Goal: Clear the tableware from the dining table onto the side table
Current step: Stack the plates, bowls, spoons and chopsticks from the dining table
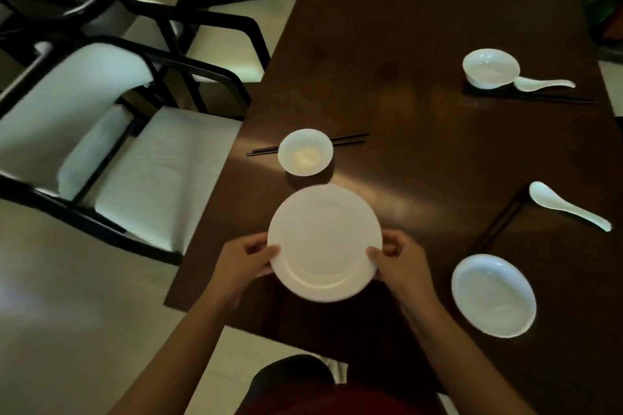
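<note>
The plate [325, 242] sits level between both hands over the near corner of the table [421, 44]. The left hand [247, 263] and right hand [399, 261] pinch opposite rims, thumbs on top, likely so it stays flat for carrying; whether it has left the table I cannot tell. Just beyond it a bowl [305, 152] rests on chopsticks [349, 138]. To the right lie a dish [493, 295] and a spoon [566, 205], and farther off a second bowl [491, 68] with its spoon [542, 83]. Most pieces remain to clear. The side table is out of view.
</note>
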Demonstrator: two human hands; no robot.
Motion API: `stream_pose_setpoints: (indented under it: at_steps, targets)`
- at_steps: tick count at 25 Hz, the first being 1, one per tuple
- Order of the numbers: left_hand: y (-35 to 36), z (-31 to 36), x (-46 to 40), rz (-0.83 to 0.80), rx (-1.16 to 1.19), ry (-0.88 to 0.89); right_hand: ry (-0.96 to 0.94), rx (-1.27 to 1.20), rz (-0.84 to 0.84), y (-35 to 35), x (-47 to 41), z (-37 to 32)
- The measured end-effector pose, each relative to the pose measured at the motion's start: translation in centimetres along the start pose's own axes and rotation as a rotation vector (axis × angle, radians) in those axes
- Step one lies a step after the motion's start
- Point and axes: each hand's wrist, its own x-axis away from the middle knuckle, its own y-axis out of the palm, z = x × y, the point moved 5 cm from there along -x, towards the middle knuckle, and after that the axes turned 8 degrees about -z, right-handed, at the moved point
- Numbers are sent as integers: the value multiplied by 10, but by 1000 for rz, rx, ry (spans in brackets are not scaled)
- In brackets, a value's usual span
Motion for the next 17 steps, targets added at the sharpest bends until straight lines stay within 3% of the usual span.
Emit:
stream_pose_setpoints:
  at_steps: [8, 17]
  targets:
    - [-65, -82, 31, 34, -36, -121, 87, 185, -49, 85, 29, 54]
    - [-44, -73, -10, -8, -86, -128, 64, 273, 28, 63, 5, 39]
